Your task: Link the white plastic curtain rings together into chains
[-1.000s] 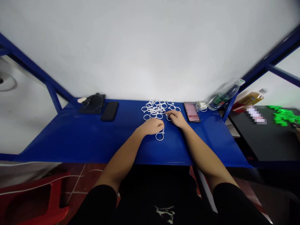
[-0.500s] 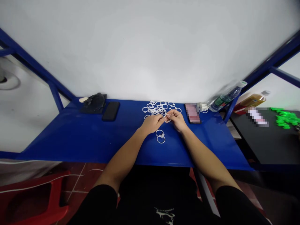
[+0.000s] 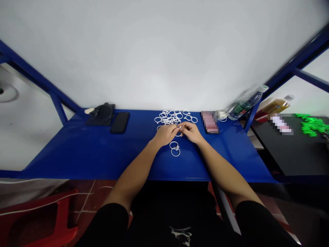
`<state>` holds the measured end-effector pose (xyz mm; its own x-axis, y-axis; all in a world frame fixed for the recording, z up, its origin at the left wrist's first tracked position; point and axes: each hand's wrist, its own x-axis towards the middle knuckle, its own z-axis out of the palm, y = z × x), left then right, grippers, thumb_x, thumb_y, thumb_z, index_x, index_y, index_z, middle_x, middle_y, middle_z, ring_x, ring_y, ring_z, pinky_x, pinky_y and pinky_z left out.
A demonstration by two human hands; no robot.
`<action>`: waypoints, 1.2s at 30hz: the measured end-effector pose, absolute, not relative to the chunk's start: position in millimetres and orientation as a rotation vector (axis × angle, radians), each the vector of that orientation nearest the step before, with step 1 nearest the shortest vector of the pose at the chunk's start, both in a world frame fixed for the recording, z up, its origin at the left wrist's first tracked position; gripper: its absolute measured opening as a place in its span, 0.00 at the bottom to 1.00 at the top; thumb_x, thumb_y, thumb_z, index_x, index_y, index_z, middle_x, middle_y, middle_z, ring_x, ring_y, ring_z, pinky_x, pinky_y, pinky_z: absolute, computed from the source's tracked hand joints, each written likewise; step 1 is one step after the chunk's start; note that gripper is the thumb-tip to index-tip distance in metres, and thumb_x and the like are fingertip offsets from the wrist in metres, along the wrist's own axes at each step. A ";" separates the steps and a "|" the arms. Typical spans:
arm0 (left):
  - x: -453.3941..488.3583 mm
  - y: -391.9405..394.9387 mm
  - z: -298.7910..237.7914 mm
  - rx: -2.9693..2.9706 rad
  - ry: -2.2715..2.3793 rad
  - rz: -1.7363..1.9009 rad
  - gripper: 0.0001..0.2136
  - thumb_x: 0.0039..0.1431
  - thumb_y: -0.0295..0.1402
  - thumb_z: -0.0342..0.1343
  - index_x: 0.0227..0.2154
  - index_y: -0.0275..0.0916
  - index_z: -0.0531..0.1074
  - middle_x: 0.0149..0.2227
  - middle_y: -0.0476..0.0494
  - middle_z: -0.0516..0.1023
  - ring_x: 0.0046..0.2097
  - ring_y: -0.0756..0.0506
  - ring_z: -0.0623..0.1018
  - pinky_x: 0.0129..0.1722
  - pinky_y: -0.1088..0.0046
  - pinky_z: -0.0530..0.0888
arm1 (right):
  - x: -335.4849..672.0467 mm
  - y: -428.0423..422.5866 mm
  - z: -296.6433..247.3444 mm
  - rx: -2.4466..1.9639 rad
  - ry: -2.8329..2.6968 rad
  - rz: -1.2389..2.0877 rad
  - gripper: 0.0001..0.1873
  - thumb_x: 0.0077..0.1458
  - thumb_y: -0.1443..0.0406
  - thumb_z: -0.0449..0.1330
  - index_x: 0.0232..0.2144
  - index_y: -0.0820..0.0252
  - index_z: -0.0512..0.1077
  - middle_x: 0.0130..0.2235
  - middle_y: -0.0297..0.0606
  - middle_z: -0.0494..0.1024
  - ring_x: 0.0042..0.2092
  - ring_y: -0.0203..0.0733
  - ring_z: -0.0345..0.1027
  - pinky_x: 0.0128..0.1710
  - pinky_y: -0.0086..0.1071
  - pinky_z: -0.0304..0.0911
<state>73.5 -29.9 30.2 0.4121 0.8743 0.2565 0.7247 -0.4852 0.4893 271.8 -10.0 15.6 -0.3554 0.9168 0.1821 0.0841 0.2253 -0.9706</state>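
Over the blue tabletop (image 3: 87, 151), my two hands meet at a small white plastic ring (image 3: 178, 136). My left hand (image 3: 165, 134) pinches it from one side, thumb and forefinger closed. From the other side my right hand (image 3: 190, 132) grips it, also with fingertips together. A white nub of the ring shows between the fingertips; the rest is partly covered. Nearer to me lie two joined white rings (image 3: 177, 148), touching at their small knobs. Just beyond my hands spreads a loose pile of several similar white rings (image 3: 169, 120), partly hidden by my left hand.
A dark phone (image 3: 120, 122) and a crumpled black bag (image 3: 102, 114) lie on the left. To the right are a phone with a blurred screen (image 3: 210, 122), a white cable (image 3: 223, 116) and a leaning water bottle (image 3: 245, 105). Green pieces (image 3: 313, 126) lie on a black table beyond.
The held ring has turned and dropped slightly between my fingers, and both hands have drawn a little closer together. The view has shifted slightly; the two joined rings remain in place.
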 end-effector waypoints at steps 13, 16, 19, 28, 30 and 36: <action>76.1 -31.9 28.8 2.370 1.249 0.719 0.15 0.75 0.38 0.47 0.32 0.40 0.72 0.34 0.44 0.77 0.38 0.45 0.75 0.43 0.68 0.67 | 276.1 0.3 7.5 -0.971 -1.642 1.192 0.10 0.48 0.64 0.57 0.28 0.57 0.78 0.24 0.33 0.77 0.27 0.38 0.71 0.31 0.32 0.67; 73.4 -32.3 31.6 2.345 1.228 0.760 0.15 0.72 0.38 0.50 0.28 0.40 0.69 0.33 0.45 0.75 0.37 0.46 0.73 0.42 0.69 0.67 | 289.2 9.7 5.1 -1.037 -1.629 1.021 0.16 0.54 0.62 0.57 0.42 0.57 0.80 0.38 0.38 0.84 0.30 0.40 0.73 0.35 0.36 0.72; 71.3 -33.2 32.6 2.365 1.142 0.662 0.19 0.69 0.41 0.54 0.22 0.40 0.66 0.29 0.47 0.73 0.34 0.47 0.72 0.40 0.70 0.66 | 307.0 22.9 -0.4 -1.309 -1.693 0.576 0.21 0.59 0.60 0.58 0.53 0.59 0.78 0.51 0.46 0.82 0.37 0.44 0.75 0.44 0.42 0.73; 75.0 -34.6 27.3 2.339 1.187 0.504 0.18 0.69 0.45 0.56 0.25 0.41 0.74 0.29 0.47 0.79 0.32 0.47 0.74 0.34 0.68 0.64 | 311.6 25.5 0.4 -1.762 -1.972 0.423 0.32 0.62 0.58 0.62 0.66 0.58 0.68 0.39 0.40 0.85 0.41 0.50 0.78 0.41 0.37 0.70; 75.1 -33.4 24.5 2.349 1.200 0.534 0.13 0.67 0.44 0.59 0.31 0.41 0.77 0.35 0.48 0.82 0.37 0.46 0.78 0.36 0.69 0.66 | 309.0 23.1 4.1 -1.800 -2.021 0.414 0.33 0.61 0.56 0.64 0.66 0.57 0.68 0.38 0.39 0.85 0.41 0.49 0.78 0.39 0.34 0.68; 76.4 -30.7 17.6 2.389 1.104 0.382 0.09 0.62 0.43 0.65 0.33 0.43 0.81 0.36 0.50 0.82 0.38 0.47 0.79 0.36 0.71 0.67 | 304.7 19.4 8.8 -1.778 -2.152 0.391 0.15 0.61 0.60 0.63 0.48 0.55 0.81 0.38 0.39 0.85 0.41 0.48 0.78 0.36 0.32 0.63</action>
<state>76.4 -30.7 17.6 0.6359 0.7701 0.0510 0.6370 -0.5610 0.5287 304.7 19.4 8.8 -0.1733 0.9822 0.0719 0.8942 0.1875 -0.4066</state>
